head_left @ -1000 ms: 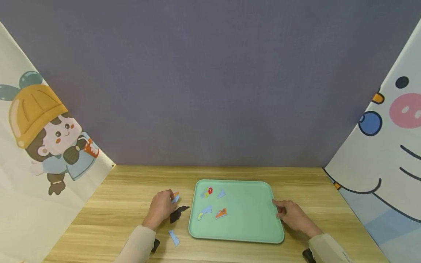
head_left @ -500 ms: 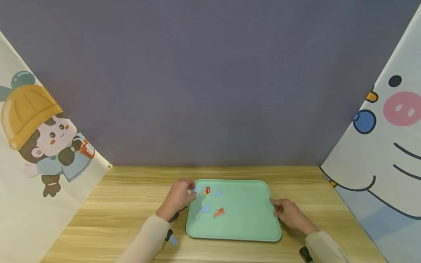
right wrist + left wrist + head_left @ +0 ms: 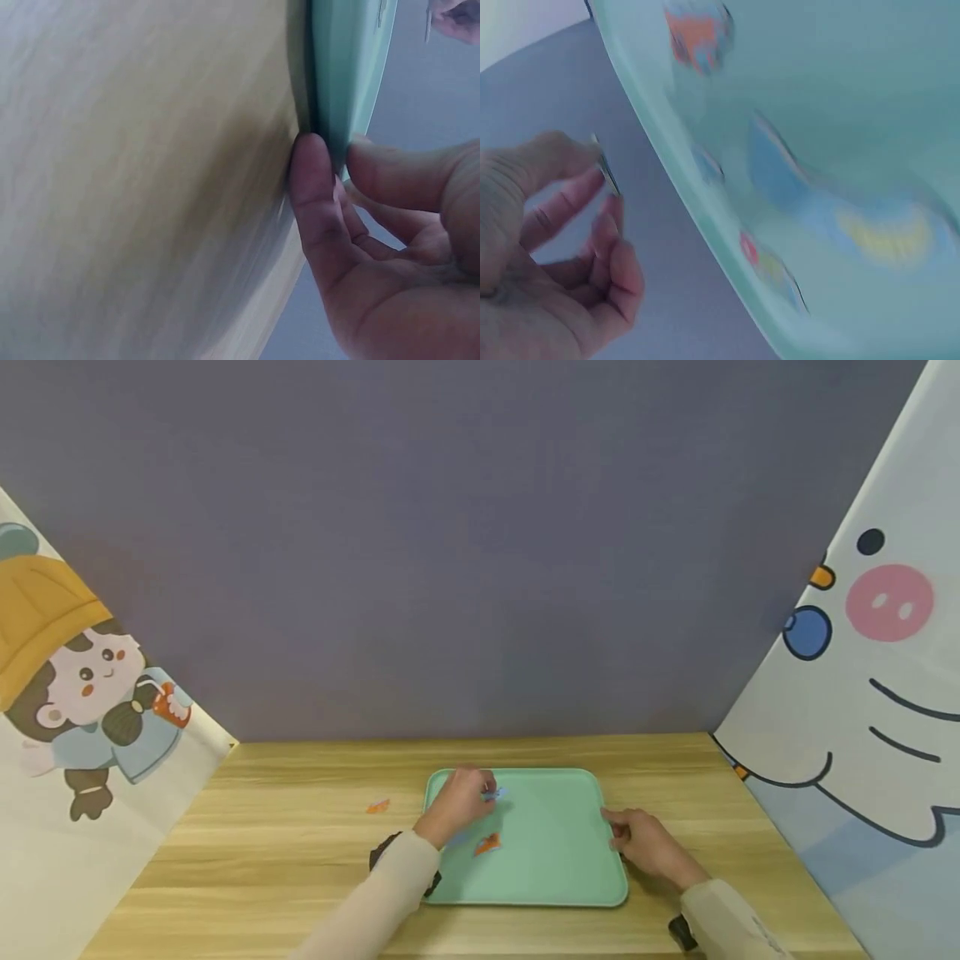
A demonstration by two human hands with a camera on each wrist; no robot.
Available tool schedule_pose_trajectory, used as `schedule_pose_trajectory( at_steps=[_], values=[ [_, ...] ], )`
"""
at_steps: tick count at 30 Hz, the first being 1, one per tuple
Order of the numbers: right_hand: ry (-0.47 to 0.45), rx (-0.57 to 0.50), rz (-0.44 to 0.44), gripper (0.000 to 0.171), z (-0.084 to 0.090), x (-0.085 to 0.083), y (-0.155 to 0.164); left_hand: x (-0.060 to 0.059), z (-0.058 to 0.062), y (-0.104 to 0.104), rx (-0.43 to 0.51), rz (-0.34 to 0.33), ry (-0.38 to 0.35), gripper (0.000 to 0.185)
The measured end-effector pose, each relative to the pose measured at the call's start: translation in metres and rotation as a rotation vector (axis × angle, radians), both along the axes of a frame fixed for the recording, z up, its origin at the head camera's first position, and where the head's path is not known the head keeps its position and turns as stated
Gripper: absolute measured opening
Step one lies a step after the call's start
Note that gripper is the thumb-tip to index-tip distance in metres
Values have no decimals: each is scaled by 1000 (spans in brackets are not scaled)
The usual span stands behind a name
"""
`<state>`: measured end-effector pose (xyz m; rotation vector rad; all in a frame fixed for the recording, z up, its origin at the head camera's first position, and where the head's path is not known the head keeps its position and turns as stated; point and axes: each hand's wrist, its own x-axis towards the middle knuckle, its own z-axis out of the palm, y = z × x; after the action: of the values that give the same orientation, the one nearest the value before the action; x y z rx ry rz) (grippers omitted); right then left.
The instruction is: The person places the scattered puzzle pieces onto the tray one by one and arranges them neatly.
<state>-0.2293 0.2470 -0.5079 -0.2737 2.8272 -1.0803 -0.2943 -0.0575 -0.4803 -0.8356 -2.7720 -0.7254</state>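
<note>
your left hand (image 3: 459, 802) is over the far left corner of a green tray (image 3: 555, 868) on a wooden tabletop (image 3: 285, 860). its fingers (image 3: 607, 225) are curled, and thumb and fingertips pinch a small, thin blue piece (image 3: 492, 793) just above the tray's surface. in the left wrist view the piece (image 3: 609, 171) shows edge-on between thumb and fingertips, with the tray's rim (image 3: 667, 172) just beside it.

your right hand (image 3: 645, 845) is at the tray's right edge. in the right wrist view the thumb (image 3: 315, 202) presses against the rim (image 3: 330, 90) from the outside and a finger curls over it from the other side, so the rim is pinched between them.

on the tray, near your left hand, lies an orange piece (image 3: 487, 843). the left wrist view also shows, blurred, a blue and yellow piece (image 3: 855, 217) and a red-tipped piece (image 3: 769, 266) lying flat on the tray.

on the tabletop, well left of the tray, lies a small orange scrap (image 3: 377, 807). a dark piece (image 3: 382, 852) lies just beside the tray's left edge, partly hidden by your left sleeve (image 3: 375, 902).

a grey wall stands behind, with cartoon-printed panels on both sides.
</note>
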Motion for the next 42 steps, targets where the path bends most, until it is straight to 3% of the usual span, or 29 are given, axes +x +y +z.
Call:
schedule_pose_trajectory(
  at_steps=[7, 10, 15, 20, 26, 32, 35, 42],
  values=[
    [-6, 14, -5, 48, 2, -1, -8, 5, -3, 23, -52, 71, -59, 8],
    [-8, 3, -1, 48, 2, -1, -11, 4, -4, 30, -83, 71, -68, 24],
    [-20, -30, 1, 47, 1, -1, -17, 0, -8, 38, -143, 77, -1, 47],
    [-14, -22, -4, 48, 0, -2, -21, -2, -12, 41, -188, 118, 43, 45],
    [-16, -21, -11, 48, 0, -3, -21, -2, -13, 41, -203, 127, 9, 40],
    [-26, 18, -47, 47, 1, -2, -17, 2, -4, 36, -150, 95, -115, 4],
    [-12, 49, -53, 47, 1, -1, -14, 4, 3, 29, -115, 86, -145, 18],
    [-4, 65, -55, 47, 4, 2, -11, 7, 22, 2, -45, 112, -135, 19]
  ],
)
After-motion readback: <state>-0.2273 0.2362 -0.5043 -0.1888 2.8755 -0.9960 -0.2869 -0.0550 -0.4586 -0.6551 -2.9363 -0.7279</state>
